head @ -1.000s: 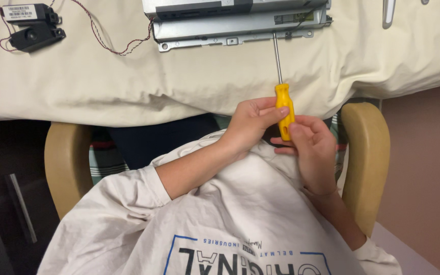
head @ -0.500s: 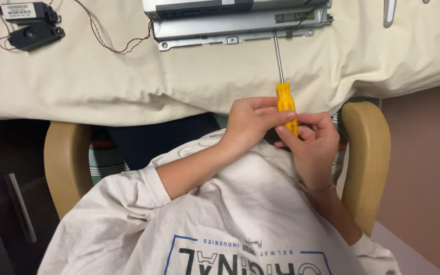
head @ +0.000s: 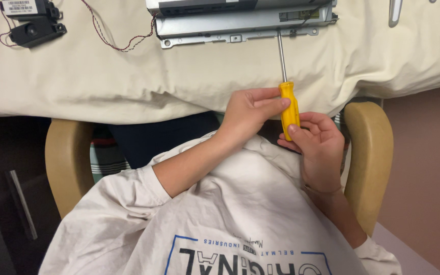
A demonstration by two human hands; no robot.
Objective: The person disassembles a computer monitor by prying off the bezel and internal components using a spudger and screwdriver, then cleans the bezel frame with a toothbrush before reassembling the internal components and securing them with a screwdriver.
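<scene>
Resting between both hands' fingers [head: 273, 103]: screwdriver [head: 290, 103]

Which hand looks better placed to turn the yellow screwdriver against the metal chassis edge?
Probably right: the right hand wraps the yellow screwdriver handle's lower end, while the left hand only steadies it with fingertips near the shaft, tip at the metal chassis.

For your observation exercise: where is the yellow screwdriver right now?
In the head view, the screwdriver stands right of centre, its handle held between the left hand and right hand, its tip at the grey metal chassis on the cream cloth.
</scene>
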